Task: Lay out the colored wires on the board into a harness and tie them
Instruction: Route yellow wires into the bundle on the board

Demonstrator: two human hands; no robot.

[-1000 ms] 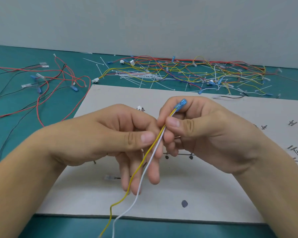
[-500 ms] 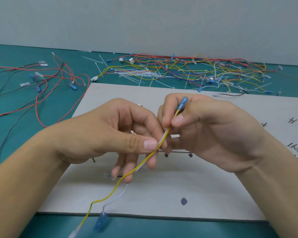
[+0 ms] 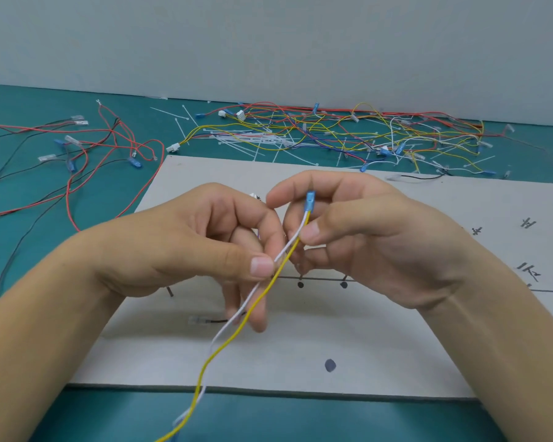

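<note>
My right hand (image 3: 358, 237) pinches a yellow wire (image 3: 237, 333) and a white wire (image 3: 224, 330) together just below their blue terminal (image 3: 310, 200), which points up. My left hand (image 3: 192, 247) pinches the same two wires lower down between thumb and forefinger. Both wires hang down toward me, twisted around each other, past the front edge of the grey board (image 3: 380, 352). The hands are held above the board, which carries black dots, a line and hand-drawn marks.
A tangle of yellow, red, white and blue wires with white cable ties (image 3: 316, 135) lies behind the board. Red and black wires (image 3: 87, 154) sprawl on the teal mat at left. A short black wire (image 3: 217, 321) lies on the board under my left hand.
My right hand has turned the blue terminal more upright, and the white wire now runs beside the yellow one up to it. The hanging ends have swung back toward the middle.
</note>
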